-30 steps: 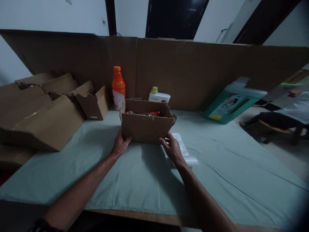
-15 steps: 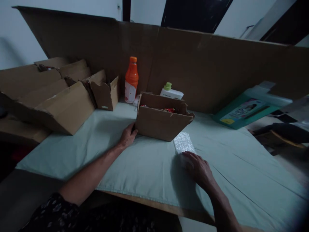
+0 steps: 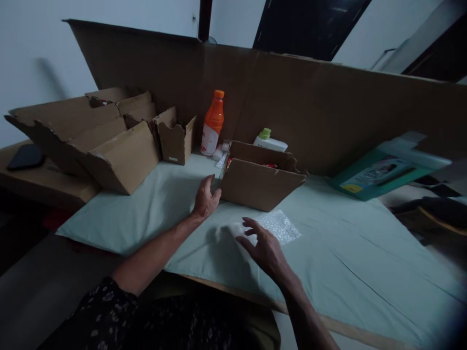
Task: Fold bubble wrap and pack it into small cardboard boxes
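My left hand (image 3: 207,198) is open beside the left end of a small brown cardboard box (image 3: 260,187); whether its fingertips touch the box I cannot tell. Something red shows just inside the box's top, the rest of its contents hidden by the front wall. In front of the box, a sheet of clear bubble wrap (image 3: 280,227) lies on the pale green cloth (image 3: 328,253). Over the wrap's left side hangs my right hand (image 3: 263,245), thumb and fingers apart, holding nothing.
Behind the box stand an orange bottle (image 3: 213,124) and a white bottle with a green cap (image 3: 270,141). A green jug (image 3: 386,167) leans at the right. Cardboard bins (image 3: 120,155) fill the left, near a dark phone (image 3: 26,156). A cardboard wall (image 3: 310,102) closes the back.
My right hand has let go of the bubble wrap and moved left; the wrap now lies turned on the cloth. My left hand's fingers have opened at the box's end. The view has shifted.
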Motion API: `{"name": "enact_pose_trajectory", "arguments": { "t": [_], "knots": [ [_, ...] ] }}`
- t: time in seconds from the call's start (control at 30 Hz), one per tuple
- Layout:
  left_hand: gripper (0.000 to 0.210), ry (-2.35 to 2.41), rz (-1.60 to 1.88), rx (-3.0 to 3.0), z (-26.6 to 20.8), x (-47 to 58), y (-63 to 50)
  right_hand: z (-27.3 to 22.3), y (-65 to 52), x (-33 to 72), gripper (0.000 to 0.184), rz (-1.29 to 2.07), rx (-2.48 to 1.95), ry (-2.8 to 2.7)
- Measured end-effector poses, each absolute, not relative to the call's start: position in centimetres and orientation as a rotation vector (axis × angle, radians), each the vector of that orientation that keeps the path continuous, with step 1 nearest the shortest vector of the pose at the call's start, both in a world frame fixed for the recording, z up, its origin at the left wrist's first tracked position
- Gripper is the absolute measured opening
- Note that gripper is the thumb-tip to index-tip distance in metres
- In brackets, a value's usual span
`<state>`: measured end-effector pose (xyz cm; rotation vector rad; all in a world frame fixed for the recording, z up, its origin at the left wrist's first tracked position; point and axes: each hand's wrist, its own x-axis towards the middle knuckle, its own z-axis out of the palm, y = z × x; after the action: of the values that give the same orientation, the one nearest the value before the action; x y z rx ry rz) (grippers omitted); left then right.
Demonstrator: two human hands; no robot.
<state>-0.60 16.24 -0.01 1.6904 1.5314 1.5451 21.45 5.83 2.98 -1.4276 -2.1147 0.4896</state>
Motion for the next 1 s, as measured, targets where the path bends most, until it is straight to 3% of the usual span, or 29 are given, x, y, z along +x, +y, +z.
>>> {"name": "enact_pose_trajectory", "arguments": {
  "t": [0.1, 0.2, 0.5, 0.7, 1.0],
  "knots": [
    [0.04, 1.431, 1.555, 1.834, 1.4, -1.4, 13.0, 4.3, 4.3, 20.4, 0.039, 0.731, -1.254, -2.019],
    [0.032, 1.29, 1.42, 2.105, 2.1, -0.8, 9.8, 4.5, 4.4, 22.2, 0.031, 0.608, -1.354, -1.899],
    [0.021, 0.956, 0.367, 2.646, 1.5, 3.4, 6.3, -1.9, 6.0, 25.3, 0.033, 0.247, -1.532, -2.155],
    [0.017, 1.11, 0.262, 2.64, 2.2, -3.1, 2.7, -2.4, 5.2, 26.1, 0.035, 0.272, -1.428, -2.238],
    [0.009, 0.746, 0.175, 2.575, 2.9, -3.2, -4.2, -1.7, 5.1, 20.7, 0.038, 0.321, -1.085, -2.51]
  ]
}}
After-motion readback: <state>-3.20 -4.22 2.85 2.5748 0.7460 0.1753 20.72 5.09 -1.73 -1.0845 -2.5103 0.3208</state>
